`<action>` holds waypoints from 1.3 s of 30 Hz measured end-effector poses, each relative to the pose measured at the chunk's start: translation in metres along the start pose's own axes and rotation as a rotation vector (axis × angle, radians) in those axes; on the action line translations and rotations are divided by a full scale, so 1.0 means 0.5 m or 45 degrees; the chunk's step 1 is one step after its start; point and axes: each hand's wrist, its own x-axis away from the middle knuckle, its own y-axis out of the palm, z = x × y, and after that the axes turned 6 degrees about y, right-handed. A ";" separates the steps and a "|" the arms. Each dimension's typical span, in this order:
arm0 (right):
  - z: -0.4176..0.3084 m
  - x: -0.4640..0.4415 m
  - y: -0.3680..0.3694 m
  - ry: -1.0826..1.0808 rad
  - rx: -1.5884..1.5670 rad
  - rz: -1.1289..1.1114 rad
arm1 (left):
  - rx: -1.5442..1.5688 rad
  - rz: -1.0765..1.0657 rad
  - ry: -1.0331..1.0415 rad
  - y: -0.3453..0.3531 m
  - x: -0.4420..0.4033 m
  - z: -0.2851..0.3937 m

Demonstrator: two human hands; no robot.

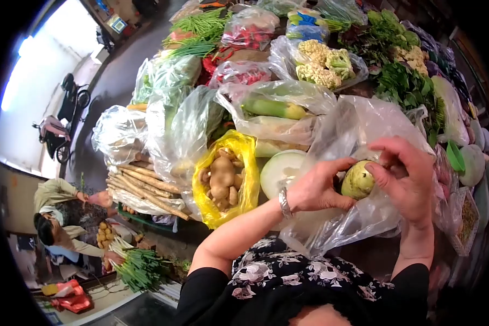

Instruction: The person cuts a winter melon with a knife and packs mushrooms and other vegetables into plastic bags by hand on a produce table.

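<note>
A round yellowish-green vegetable (pixel 358 181) with brown specks is between my two hands, over an open clear plastic bag (pixel 350 127); its exact kind I cannot tell. My left hand (pixel 320 187) grips it from the left, thumb and fingers curved around its side. From the right, my right hand (pixel 405 176) rests its thumb on the upper edge of the vegetable, with the index finger bent above; the other fingers are curled and partly hidden. Beside my left hand lies a cut white gourd (pixel 282 171), its pale face showing.
A yellow bag (pixel 251 157) of ginger-like roots (pixel 221 179) stands left of the gourd. Long brown roots (pixel 146 182) lie farther left. Cauliflower (pixel 320 68) and leafy greens (pixel 407 89) sit behind. At lower left another person (pixel 65 212) handles green onions (pixel 141 269).
</note>
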 end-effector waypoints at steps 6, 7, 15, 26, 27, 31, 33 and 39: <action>0.084 -0.003 0.010 0.081 0.023 -0.173 | 0.547 0.371 -0.047 0.004 0.036 -0.017; 0.125 0.006 0.017 0.254 -0.139 -0.408 | 0.575 0.426 -0.081 -0.005 0.042 -0.004; 0.350 0.020 0.063 0.500 0.566 -0.598 | 0.531 1.013 0.321 -0.145 0.040 0.040; 0.231 -0.076 0.036 0.072 0.556 -0.215 | -0.186 0.877 0.419 -0.304 -0.021 -0.039; 0.223 -0.106 0.052 0.071 0.557 -0.212 | -0.178 0.836 0.376 -0.310 -0.027 -0.052; 0.226 -0.228 0.148 -0.190 0.619 -0.122 | -0.890 0.787 0.385 -0.325 -0.045 -0.090; 0.274 -0.283 0.214 -0.195 0.564 -0.141 | -1.105 0.670 0.348 -0.323 -0.048 -0.089; 0.427 -0.406 0.358 -0.209 0.771 -0.072 | -1.598 0.225 0.209 -0.328 -0.079 -0.128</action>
